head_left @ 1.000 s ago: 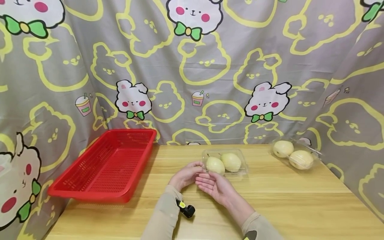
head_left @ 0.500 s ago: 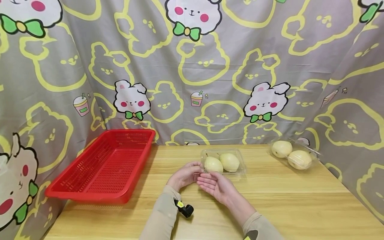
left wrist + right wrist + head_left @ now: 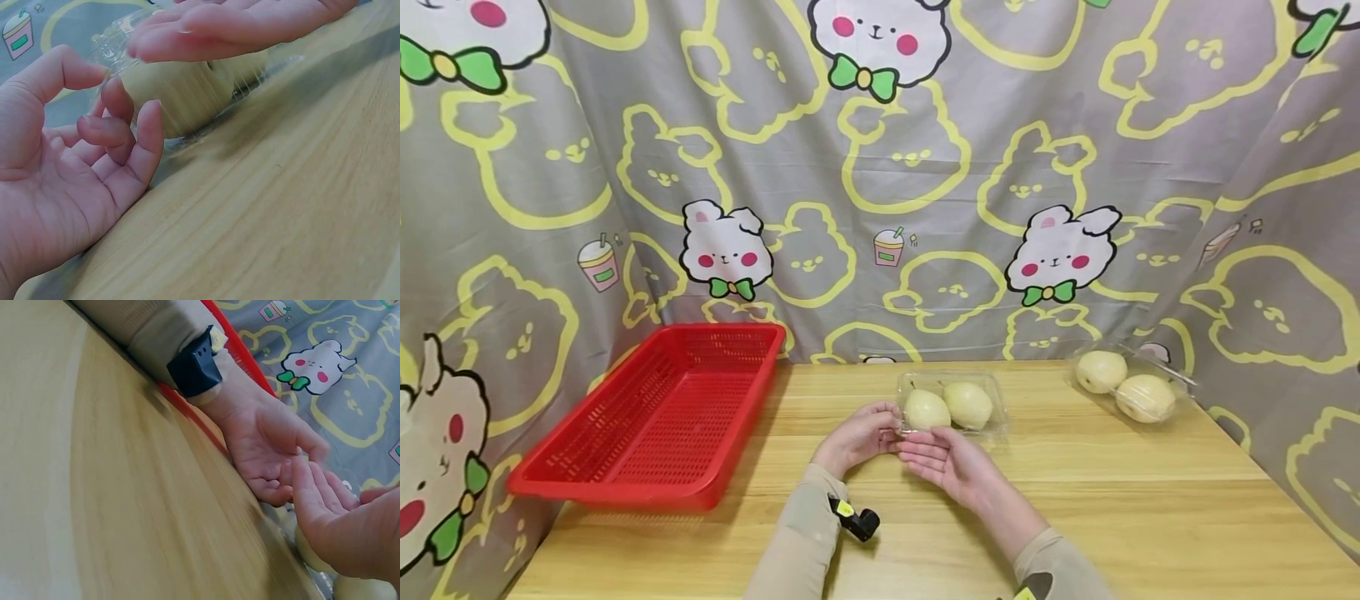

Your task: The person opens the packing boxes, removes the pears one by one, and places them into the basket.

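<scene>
In the head view a clear plastic clamshell box [image 3: 999,417] sits mid-table with two pale yellow pears [image 3: 967,405] in it. My left hand [image 3: 860,435] is at its near left corner; the left wrist view shows thumb and finger pinching the plastic edge, other fingers curled loosely. My right hand [image 3: 953,468] lies along the front side, its fingers nearly straight and together, palm turned toward the left hand. Its thumb is at the box's front edge. In the left wrist view the right hand [image 3: 250,31] hides part of the box's top.
A red perforated plastic basket [image 3: 685,417] stands at the left. At the back right lies another clear pack [image 3: 1180,379] with two pears [image 3: 1146,398]. A patterned curtain [image 3: 820,167] closes off the back and sides of the wooden table [image 3: 1150,517].
My right hand has slid slightly right along the front of the box. The left hand keeps its grip at the corner. The whole head view has shifted a little.
</scene>
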Tool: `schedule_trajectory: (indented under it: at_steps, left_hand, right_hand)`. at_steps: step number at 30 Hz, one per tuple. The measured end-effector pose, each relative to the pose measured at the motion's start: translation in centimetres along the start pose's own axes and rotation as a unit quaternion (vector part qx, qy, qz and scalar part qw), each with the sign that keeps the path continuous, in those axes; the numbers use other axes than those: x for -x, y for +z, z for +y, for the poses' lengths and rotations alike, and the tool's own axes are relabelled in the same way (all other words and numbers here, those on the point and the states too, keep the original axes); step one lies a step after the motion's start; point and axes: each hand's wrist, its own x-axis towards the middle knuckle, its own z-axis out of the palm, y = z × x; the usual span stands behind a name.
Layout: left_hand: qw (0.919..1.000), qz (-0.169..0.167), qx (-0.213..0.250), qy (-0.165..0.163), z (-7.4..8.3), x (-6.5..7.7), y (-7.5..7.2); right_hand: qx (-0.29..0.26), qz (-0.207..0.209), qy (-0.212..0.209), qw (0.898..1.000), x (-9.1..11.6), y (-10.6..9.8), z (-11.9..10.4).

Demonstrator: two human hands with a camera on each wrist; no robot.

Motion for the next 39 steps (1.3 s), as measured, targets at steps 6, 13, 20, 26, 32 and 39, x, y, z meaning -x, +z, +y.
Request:
schedule_trajectory:
  at_steps: [6, 13, 20, 26, 32, 39]
  left_hand:
    - [0.9999, 0.000, 0.014, -0.005, 0.1, 0.1, -0.1]
    - [0.9999, -0.015, 0.005, -0.005, 1.3, 1.1, 0.7]
    - [0.9998, -0.020, 0.001, -0.003, 1.3, 1.3, 0.7]
    - [0.9997, -0.023, 0.006, -0.001, 0.7, 0.7, 0.2]
    - [0.9998, -0.010, 0.015, -0.005, 0.0, 0.1, -0.2]
    - [1.0000, -0.001, 0.008, -0.002, -0.1, 0.1, -0.2]
  right_hand:
    - [0.041, -0.042, 0.022, 0.998, 0.6, -0.7, -1.2]
    - [0.079, -0.075, 0.020, 0.994, 1.3, -1.7, -3.7]
    - [0.069, -0.092, -0.023, 0.993, 2.2, -3.4, -6.6]
    - [0.031, -0.085, -0.055, 0.994, 3.0, -5.2, -8.8]
    - [0.013, -0.058, -0.095, 0.994, 3.5, -7.0, -10.1]
    - [-0.047, 0.024, -0.102, 0.993, 3.3, -9.7, -9.9]
